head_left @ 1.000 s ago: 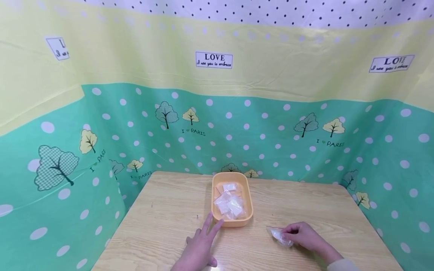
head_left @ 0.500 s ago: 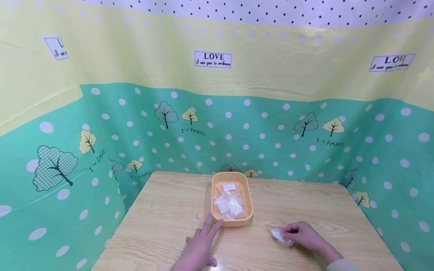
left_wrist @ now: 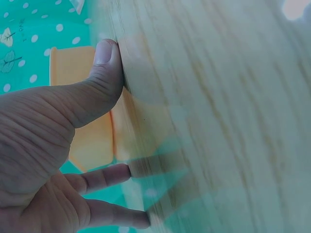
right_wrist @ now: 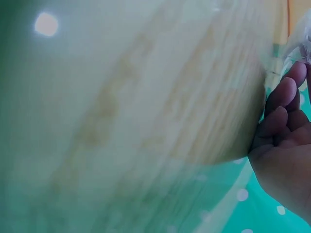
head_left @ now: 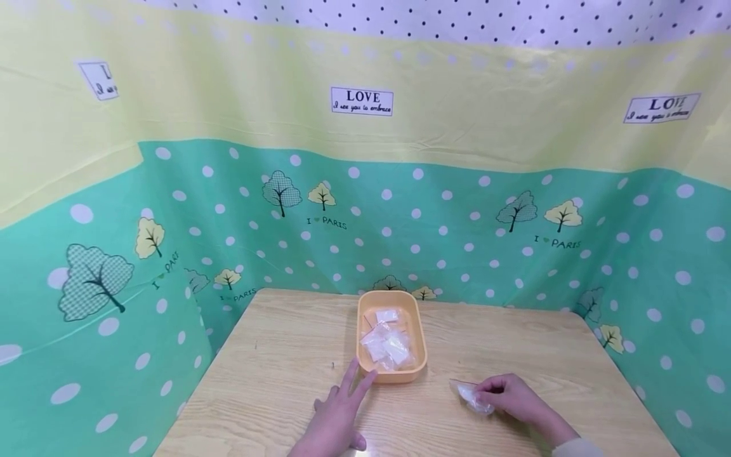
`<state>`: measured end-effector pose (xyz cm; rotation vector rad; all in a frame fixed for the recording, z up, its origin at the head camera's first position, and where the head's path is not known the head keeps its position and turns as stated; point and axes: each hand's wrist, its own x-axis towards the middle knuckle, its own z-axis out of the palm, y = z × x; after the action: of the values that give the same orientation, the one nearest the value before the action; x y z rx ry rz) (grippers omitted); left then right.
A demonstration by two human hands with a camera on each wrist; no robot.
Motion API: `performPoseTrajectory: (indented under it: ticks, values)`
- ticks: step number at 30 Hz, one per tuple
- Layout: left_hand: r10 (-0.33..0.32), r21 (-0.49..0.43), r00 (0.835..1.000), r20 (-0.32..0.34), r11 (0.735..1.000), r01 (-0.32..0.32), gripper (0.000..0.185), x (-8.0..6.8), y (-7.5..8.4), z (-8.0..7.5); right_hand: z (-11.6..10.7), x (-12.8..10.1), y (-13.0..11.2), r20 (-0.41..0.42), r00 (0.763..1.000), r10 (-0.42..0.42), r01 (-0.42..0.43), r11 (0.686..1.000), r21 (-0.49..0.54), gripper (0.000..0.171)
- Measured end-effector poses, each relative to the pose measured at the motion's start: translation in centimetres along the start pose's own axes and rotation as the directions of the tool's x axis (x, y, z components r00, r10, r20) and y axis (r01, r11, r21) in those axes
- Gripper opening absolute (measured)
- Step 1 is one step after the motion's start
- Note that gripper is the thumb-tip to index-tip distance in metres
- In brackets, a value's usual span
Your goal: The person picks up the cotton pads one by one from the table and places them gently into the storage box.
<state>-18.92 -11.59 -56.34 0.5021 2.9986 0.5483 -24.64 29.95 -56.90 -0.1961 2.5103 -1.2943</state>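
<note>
My right hand (head_left: 508, 398) pinches a small clear plastic bag (head_left: 473, 398) with something white in it, low over the right part of the table. Part of that bag (right_wrist: 300, 46) shows at the edge of the right wrist view, beyond the curled fingers. My left hand (head_left: 334, 416) has its fingers spread, the tips on the table just in front of an orange tray (head_left: 393, 377). In the left wrist view the thumb and two fingers of the left hand (left_wrist: 58, 141) touch the wood and hold nothing. Several clear bags (head_left: 388, 343) with white contents lie in the tray.
The wooden table (head_left: 285, 355) stands against a green and yellow printed curtain (head_left: 365, 235) that closes off the back and both sides. Tiny dark marks show on the tabletop left and right of the tray.
</note>
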Motion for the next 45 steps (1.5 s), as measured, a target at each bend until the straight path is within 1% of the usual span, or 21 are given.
performPoseTrajectory:
  ticks: [5, 8, 11, 13, 19, 24, 27, 34, 40, 43, 45]
  values:
    - [0.021, 0.015, 1.0, -0.008, 1.0, -0.021, 0.138, -0.2, 0.0, 0.2, -0.6, -0.1, -0.9, -0.054, 0.997, 0.051, -0.049, 0.998, 0.038, 0.034]
    - [0.028, 0.031, 0.999, -0.017, 0.999, -0.027, 0.137, -0.2, 0.0, 0.1, -1.3, 0.3, -1.9, -0.101, 0.994, 0.048, -0.044, 0.998, 0.041, 0.034]
    - [0.029, 0.037, 0.999, -0.021, 0.999, -0.028, 0.137, -0.2, 0.0, 0.1, -2.0, 0.9, -3.3, -0.16, 0.987, 0.034, -0.031, 0.999, 0.023, 0.031]
    - [0.028, 0.038, 0.999, -0.022, 0.999, -0.027, 0.137, -0.2, 0.0, 0.1, -2.5, 1.5, -4.1, -0.188, 0.982, 0.006, -0.003, 1.0, 0.014, 0.031]
    - [0.022, 0.028, 1.0, -0.017, 0.999, -0.022, 0.138, -0.2, -0.2, 0.1, -2.9, 3.7, -6.5, -0.235, 0.971, -0.037, 0.041, 0.999, 0.013, 0.037]
    - [0.005, -0.004, 1.0, 0.007, 1.0, -0.005, 0.139, -0.1, -0.3, 0.2, -1.8, 5.8, -8.3, -0.263, 0.963, -0.049, 0.057, 0.998, 0.025, 0.036]
    - [0.0, -0.004, 1.0, 0.015, 1.0, 0.0, 0.139, -0.1, -0.4, 0.3, -0.9, 6.8, -9.3, -0.276, 0.96, -0.051, 0.065, 0.997, 0.042, 0.032]
    - [0.008, 0.0, 1.0, 0.004, 1.0, -0.008, 0.14, -0.1, -0.2, 0.0, 0.9, 9.0, -11.6, -0.304, 0.95, -0.076, 0.093, 0.995, 0.04, 0.028]
    - [0.015, 0.021, 1.0, -0.013, 1.0, -0.015, 0.139, -0.1, -0.2, -0.1, 2.5, 10.3, -12.8, -0.286, 0.954, -0.091, 0.114, 0.991, 0.065, 0.025]
    - [0.016, 0.021, 1.0, -0.013, 1.0, -0.016, 0.139, -0.1, -0.3, 0.0, 3.5, 10.7, -12.9, -0.268, 0.956, -0.117, 0.132, 0.99, 0.038, 0.024]
    - [0.013, 0.009, 1.0, -0.008, 1.0, -0.013, 0.14, -0.1, -0.3, 0.0, 4.0, 10.9, -12.8, -0.251, 0.961, -0.119, 0.128, 0.992, 0.02, 0.024]
